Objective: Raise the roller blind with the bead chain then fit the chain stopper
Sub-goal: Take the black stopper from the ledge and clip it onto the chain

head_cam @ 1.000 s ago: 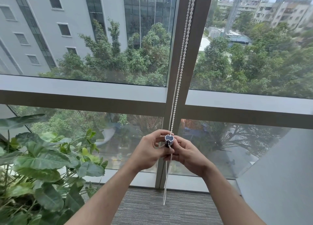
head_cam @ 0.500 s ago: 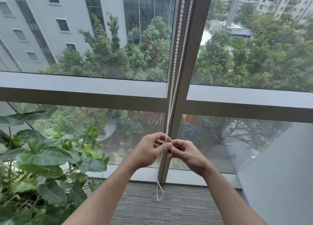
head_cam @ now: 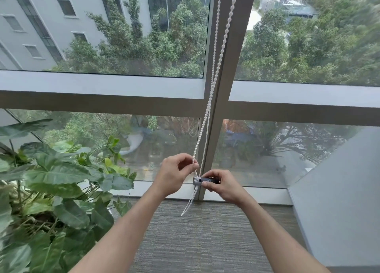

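Observation:
A white bead chain point(head_cam: 213, 73) hangs as two strands in front of the dark window mullion point(head_cam: 228, 92), its loop ending just above the carpet. My left hand point(head_cam: 174, 175) pinches one strand between thumb and forefinger at about waist height. Just to its right, my right hand point(head_cam: 221, 185) holds a small black and silver chain stopper point(head_cam: 202, 180) sideways, its silver end touching the strands. The roller blind itself is out of view above.
A large leafy potted plant point(head_cam: 51, 190) fills the lower left. A grey wall point(head_cam: 339, 200) angles in at the lower right. Grey carpet point(head_cam: 201, 242) lies below the window sill. Horizontal window frame bars point(head_cam: 102, 92) cross mid-view.
My hands have come apart a little: the left one stays pinched on the chain, while the right one now holds the stopper out sideways against the strands. The view has tilted down slightly.

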The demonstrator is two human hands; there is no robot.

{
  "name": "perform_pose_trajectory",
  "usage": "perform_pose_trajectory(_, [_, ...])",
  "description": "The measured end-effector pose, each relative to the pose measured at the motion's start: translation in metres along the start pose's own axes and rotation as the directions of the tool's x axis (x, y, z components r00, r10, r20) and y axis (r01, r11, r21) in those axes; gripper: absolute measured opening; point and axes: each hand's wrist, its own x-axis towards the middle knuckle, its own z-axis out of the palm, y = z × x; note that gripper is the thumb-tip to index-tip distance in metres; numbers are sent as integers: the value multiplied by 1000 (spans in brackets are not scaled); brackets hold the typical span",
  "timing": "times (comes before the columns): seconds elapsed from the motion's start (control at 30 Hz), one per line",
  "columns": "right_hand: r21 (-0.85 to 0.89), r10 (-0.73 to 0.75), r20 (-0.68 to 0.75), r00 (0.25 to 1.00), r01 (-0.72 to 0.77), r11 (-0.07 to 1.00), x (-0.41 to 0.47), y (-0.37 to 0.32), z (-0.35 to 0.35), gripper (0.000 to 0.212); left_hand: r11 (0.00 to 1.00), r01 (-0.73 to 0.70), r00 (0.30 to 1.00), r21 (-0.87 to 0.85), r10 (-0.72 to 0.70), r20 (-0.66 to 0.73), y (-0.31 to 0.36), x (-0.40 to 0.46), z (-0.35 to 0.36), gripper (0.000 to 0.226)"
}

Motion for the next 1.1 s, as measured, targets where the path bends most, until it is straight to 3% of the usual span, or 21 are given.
perform_pose_trajectory(0.2, [-3,93,6,996,-93,996,-5,29,22,17,1000,-22,999,-12,21,-50,-12,-2,7,21])
perform_pose_trajectory(0.6, [-115,167,-32,985,-170,979,-5,86,46,26,997,22,1000,77,-23,8,-38,-13,40,31])
perform_pose_trajectory(1.1, [-74,316,-56,947,-319,945,3,194,88,25,992,117,993,40,-119,29,-99,-13,104,9])
